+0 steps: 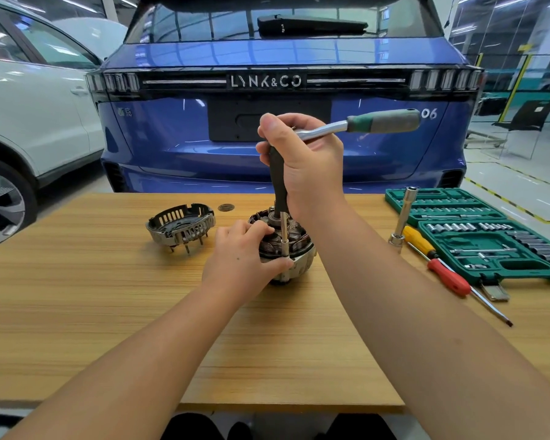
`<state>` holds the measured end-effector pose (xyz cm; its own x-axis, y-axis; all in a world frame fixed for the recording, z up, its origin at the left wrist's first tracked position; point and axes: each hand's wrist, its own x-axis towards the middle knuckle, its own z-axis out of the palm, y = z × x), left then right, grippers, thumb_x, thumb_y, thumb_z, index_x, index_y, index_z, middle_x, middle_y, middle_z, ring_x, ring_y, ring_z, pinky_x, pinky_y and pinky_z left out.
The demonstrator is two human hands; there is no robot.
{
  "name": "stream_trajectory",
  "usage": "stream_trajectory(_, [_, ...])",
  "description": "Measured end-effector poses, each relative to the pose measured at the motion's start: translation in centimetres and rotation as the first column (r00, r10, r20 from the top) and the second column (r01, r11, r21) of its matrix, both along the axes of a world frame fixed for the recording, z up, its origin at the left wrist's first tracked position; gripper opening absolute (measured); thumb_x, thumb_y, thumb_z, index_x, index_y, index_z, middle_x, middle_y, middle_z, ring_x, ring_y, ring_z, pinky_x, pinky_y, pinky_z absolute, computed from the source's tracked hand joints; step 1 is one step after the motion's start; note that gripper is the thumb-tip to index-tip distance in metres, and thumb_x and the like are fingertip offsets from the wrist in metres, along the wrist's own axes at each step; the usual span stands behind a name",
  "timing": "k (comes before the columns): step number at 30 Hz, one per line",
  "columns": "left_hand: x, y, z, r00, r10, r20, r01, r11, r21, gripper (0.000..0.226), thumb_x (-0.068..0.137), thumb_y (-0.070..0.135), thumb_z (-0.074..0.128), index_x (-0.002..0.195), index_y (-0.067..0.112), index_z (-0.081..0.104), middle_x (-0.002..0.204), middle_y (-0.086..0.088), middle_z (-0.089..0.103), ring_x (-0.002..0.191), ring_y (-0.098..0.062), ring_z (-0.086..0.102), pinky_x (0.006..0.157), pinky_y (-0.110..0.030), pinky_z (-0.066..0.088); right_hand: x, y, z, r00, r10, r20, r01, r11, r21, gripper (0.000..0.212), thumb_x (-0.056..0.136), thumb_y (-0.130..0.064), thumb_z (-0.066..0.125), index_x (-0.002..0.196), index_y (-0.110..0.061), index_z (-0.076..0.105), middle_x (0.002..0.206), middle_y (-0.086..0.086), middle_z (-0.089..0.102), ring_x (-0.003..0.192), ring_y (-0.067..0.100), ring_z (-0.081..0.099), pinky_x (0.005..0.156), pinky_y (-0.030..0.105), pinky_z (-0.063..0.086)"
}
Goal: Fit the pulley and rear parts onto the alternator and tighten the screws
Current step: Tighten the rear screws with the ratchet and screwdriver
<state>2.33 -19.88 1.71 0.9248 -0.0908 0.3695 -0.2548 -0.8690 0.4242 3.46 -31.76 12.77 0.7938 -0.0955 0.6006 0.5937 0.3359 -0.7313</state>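
Note:
The alternator (pixel 299 246) stands on the wooden table (pixel 77 312), its open end with copper windings facing up. My left hand (pixel 242 252) grips its left side, thumb along the front rim. My right hand (pixel 305 166) holds a black-handled socket driver (pixel 278 182) upright, its chrome socket set on a screw at the alternator's front edge. The same hand also holds a ratchet wrench (pixel 381 122) whose green-grey handle sticks out to the right. The alternator's rear cover (pixel 180 225) lies to the left, studs pointing down.
A green socket set case (pixel 489 236) lies open at the right. A chrome extension socket (pixel 402 217) stands beside it, with a yellow screwdriver (pixel 421 241) and a red screwdriver (pixel 448 277). A small round dark disc (pixel 225 207) lies behind. A blue car (pixel 283 90) stands beyond the table.

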Motion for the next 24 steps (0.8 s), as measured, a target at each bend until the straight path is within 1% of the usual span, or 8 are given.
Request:
stream_trajectory(3, [0.1, -0.4, -0.2, 1.0, 0.011, 0.003, -0.011, 1.0, -0.004, 0.067, 0.078, 0.069, 0.067, 0.134, 0.041, 0.045, 0.127, 0.009, 0.045, 0.124, -0.018, 0.027, 0.084, -0.031, 0.032, -0.2, -0.1, 0.1, 1.0, -0.012, -0.027, 0.011, 1.0, -0.021, 0.016, 0.092, -0.021, 0.073, 0.098, -0.009, 0.063, 0.079, 0.001, 0.073, 0.067, 0.017, 0.068, 0.067, 0.029, 0.056])
stream_trajectory(6, [0.0, -0.7, -0.5, 0.999, 0.034, 0.025, -0.034, 0.999, -0.002, 0.066, 0.077, 0.071, 0.066, 0.133, 0.042, 0.044, 0.125, 0.009, 0.043, 0.122, -0.017, 0.026, 0.08, -0.031, 0.034, 0.0, -0.7, 1.2, 0.978, -0.052, -0.201, 0.038, 0.997, -0.074, 0.023, 0.099, -0.028, 0.062, 0.106, -0.007, 0.057, 0.075, -0.002, 0.072, 0.062, 0.014, 0.064, 0.064, 0.027, 0.054])
stream_trajectory(9, [0.1, -0.5, -0.7, 1.0, 0.018, 0.004, -0.018, 1.0, -0.008, 0.066, 0.079, 0.071, 0.064, 0.135, 0.044, 0.042, 0.129, 0.01, 0.041, 0.125, -0.016, 0.022, 0.082, -0.032, 0.033, 0.1, -1.8, 3.0, 0.867, 0.065, -0.494, -0.115, 0.991, -0.071, 0.022, 0.1, -0.032, 0.055, 0.087, -0.014, 0.057, 0.066, 0.0, 0.064, 0.057, 0.016, 0.058, 0.074, 0.038, 0.05])
stream_trajectory(11, [0.2, -0.2, -0.7, 1.0, 0.006, -0.015, -0.006, 1.0, -0.013, 0.066, 0.079, 0.071, 0.064, 0.136, 0.045, 0.042, 0.131, 0.011, 0.04, 0.128, -0.015, 0.021, 0.083, -0.032, 0.033, 0.1, -2.5, 4.0, 0.79, 0.1, -0.605, -0.173, 0.983, -0.063, 0.021, 0.095, -0.033, 0.053, 0.08, -0.019, 0.052, 0.061, -0.001, 0.059, 0.052, 0.016, 0.055, 0.084, 0.042, 0.051])
stream_trajectory(14, [0.1, -0.2, -0.6, 1.0, 0.004, -0.02, -0.004, 1.0, -0.012, 0.067, 0.079, 0.072, 0.063, 0.137, 0.045, 0.041, 0.133, 0.011, 0.039, 0.127, -0.012, 0.018, 0.084, -0.031, 0.032, 0.1, -2.6, 4.7, 0.761, 0.084, -0.643, -0.214, 0.969, -0.126, 0.016, 0.092, -0.033, 0.05, 0.083, -0.019, 0.046, 0.056, -0.002, 0.052, 0.047, 0.017, 0.049, 0.082, 0.042, 0.049])
stream_trajectory(19, [0.1, -0.2, -0.6, 1.0, 0.008, -0.012, -0.008, 1.0, -0.001, 0.067, 0.08, 0.071, 0.063, 0.138, 0.045, 0.041, 0.133, 0.011, 0.041, 0.13, -0.016, 0.022, 0.084, -0.032, 0.034, 0.1, -1.9, 4.7, 0.775, 0.08, -0.627, -0.239, 0.955, -0.174, 0.011, 0.086, -0.027, 0.048, 0.091, -0.018, 0.044, 0.055, -0.002, 0.048, 0.047, 0.016, 0.044, 0.075, 0.04, 0.049])
stream_trajectory(22, [0.1, -0.2, -0.7, 1.0, 0.011, -0.017, -0.011, 1.0, 0.005, 0.067, 0.08, 0.071, 0.062, 0.138, 0.045, 0.04, 0.134, 0.011, 0.04, 0.13, -0.016, 0.022, 0.082, -0.032, 0.035, 0.0, -1.8, 4.7, 0.766, 0.071, -0.639, -0.224, 0.961, -0.162, 0.01, 0.086, -0.026, 0.046, 0.088, -0.017, 0.047, 0.054, -0.002, 0.049, 0.05, 0.016, 0.044, 0.083, 0.042, 0.052])
stream_trajectory(24, [0.1, -0.2, -0.7, 1.0, 0.014, -0.014, -0.014, 1.0, 0.009, 0.068, 0.08, 0.072, 0.062, 0.138, 0.046, 0.04, 0.134, 0.011, 0.04, 0.13, -0.016, 0.023, 0.083, -0.032, 0.034, 0.0, -1.8, 4.8, 0.752, 0.074, -0.655, -0.218, 0.966, -0.141, 0.011, 0.086, -0.026, 0.043, 0.085, -0.016, 0.048, 0.054, -0.002, 0.049, 0.054, 0.017, 0.043, 0.09, 0.044, 0.051])
